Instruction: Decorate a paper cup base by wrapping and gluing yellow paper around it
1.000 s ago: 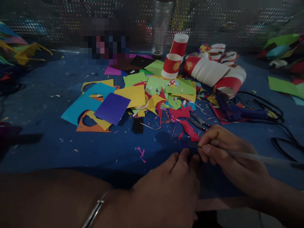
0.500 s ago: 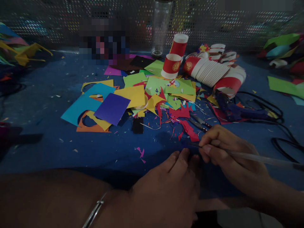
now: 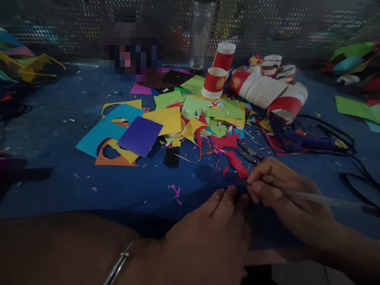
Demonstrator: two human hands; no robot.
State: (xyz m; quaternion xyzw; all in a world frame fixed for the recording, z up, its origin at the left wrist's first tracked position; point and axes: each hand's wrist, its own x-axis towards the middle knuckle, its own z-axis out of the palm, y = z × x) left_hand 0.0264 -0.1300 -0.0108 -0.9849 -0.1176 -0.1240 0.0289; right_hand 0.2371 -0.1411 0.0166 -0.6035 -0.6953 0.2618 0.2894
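My right hand (image 3: 285, 198) pinches a thin clear pen (image 3: 314, 197) near its tip, with the point touching the blue table (image 3: 59, 130) just past my left fingertips. My left hand (image 3: 213, 233) lies palm down on the table edge, fingers together and stretched forward, pressing on something dark that I cannot make out. A metal bangle (image 3: 118, 265) sits on my left wrist. Small scissors (image 3: 249, 153) lie right behind my right hand among red paper scraps (image 3: 234, 160).
Coloured paper sheets (image 3: 139, 134) and offcuts litter the table's middle. Red-and-white paper cups (image 3: 215, 81) stand and lie stacked at the back, beside a clear bottle (image 3: 202, 35). A blue glue gun (image 3: 297, 138) and black cables (image 3: 350, 158) lie at the right. A perforated screen closes the far side.
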